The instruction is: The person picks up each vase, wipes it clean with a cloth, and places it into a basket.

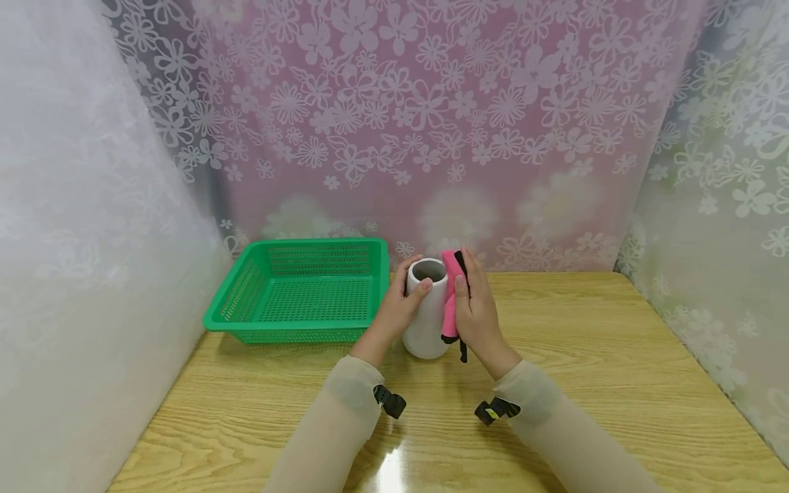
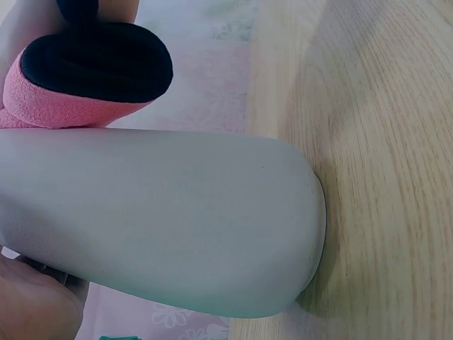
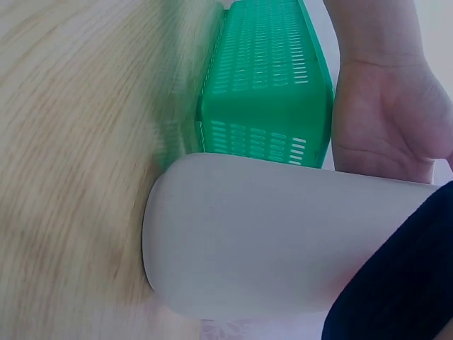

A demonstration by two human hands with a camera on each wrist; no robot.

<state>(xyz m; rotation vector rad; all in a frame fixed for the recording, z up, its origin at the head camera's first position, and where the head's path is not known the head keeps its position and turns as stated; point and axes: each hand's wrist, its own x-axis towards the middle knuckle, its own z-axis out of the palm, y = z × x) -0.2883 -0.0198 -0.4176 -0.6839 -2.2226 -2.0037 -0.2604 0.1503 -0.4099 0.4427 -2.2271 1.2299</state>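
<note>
A tall white vase stands upright on the wooden table, its round mouth facing up. My left hand grips its upper left side, thumb over the front near the rim and fingers partly hidden behind. On the other side, my right hand holds a folded pink cloth with black edging against the vase, its thumb lying on the pink fabric. A narrow black strip hangs below the cloth. In the left wrist view the cloth's black end shows beside the vase wall; dark fabric covers part of the vase in the right wrist view.
A green perforated plastic basket sits left of the vase, close to my left hand. Floral-patterned sheets enclose the back and sides of the wooden table. Small black devices are strapped to both sleeved wrists.
</note>
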